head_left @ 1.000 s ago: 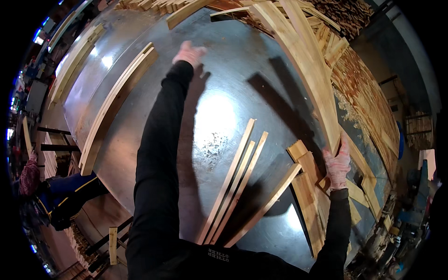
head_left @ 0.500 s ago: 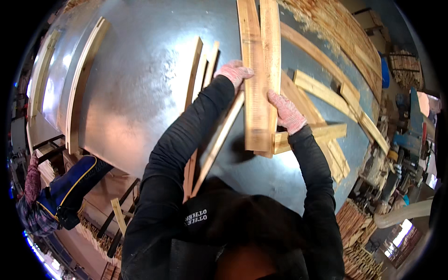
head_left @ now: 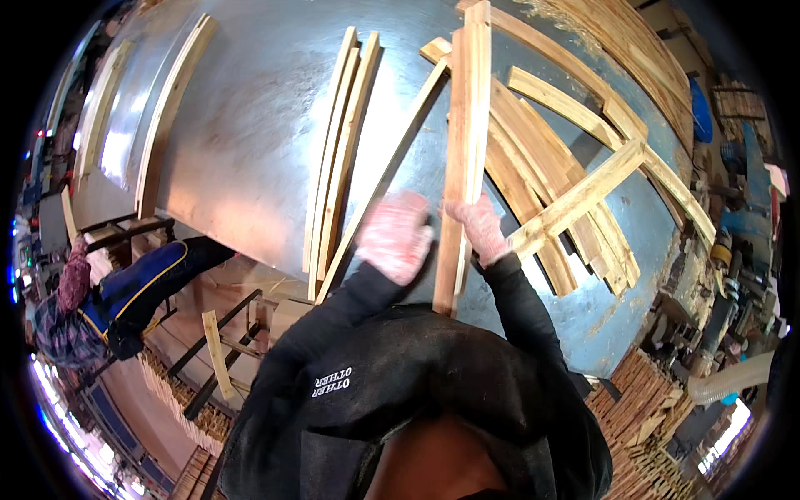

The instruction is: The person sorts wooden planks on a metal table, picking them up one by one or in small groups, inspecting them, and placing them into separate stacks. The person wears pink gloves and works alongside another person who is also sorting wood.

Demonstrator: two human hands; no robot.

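Both my hands wear pink-and-white knit gloves. My right hand (head_left: 481,227) is closed around the near part of long wooden boards (head_left: 467,125), which stand on edge, pressed together and pointing away from me. My left hand (head_left: 395,237) is just left of them, apart from the boards and smeared by motion, so its fingers do not show clearly. Beneath or beside it runs a thin wooden strip (head_left: 392,162), slanting across the metal table (head_left: 250,108). Several narrow strips (head_left: 342,150) lie side by side farther left.
Right of me, several boards (head_left: 542,175) lie fanned out, with a short piece (head_left: 579,200) across them. More strips (head_left: 177,108) lie at the table's left. A co-worker in blue trousers (head_left: 150,283) stands there. Stacked wood (head_left: 642,417) is at the lower right.
The boards have turned from lying broad side up to standing on edge and come nearer to me. My left hand has let go of them and moved down and left; my right hand still grips.
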